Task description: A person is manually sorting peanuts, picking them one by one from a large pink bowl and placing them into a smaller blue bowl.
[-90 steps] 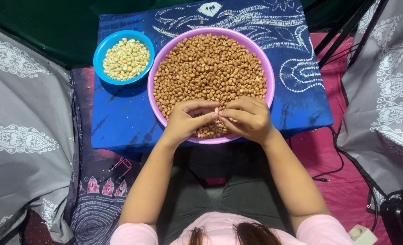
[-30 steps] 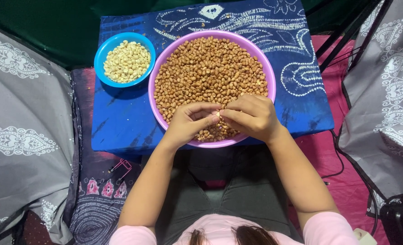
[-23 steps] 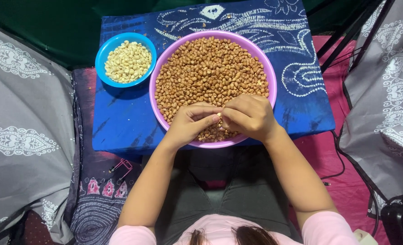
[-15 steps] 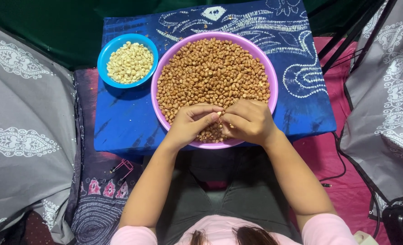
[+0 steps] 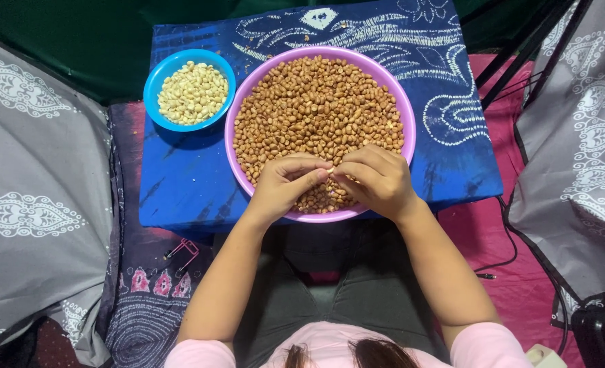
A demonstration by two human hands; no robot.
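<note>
Both hands meet over the near edge of the big pink bowl [image 5: 411, 129], which is full of brown peanuts [image 5: 316, 116]; the left hand [image 5: 285, 184] and the right hand [image 5: 377, 180] touch at the fingertips, pinched narrow around one tiny peanut that is too small to see well. The heap of brown peanuts lies just past the fingers, away from the body. The small blue bowl [image 5: 154, 82] with pale peeled peanuts [image 5: 192, 92] sits up and to the left on the blue surface [image 5: 179, 184], so the left hand is nearer to it.
</note>
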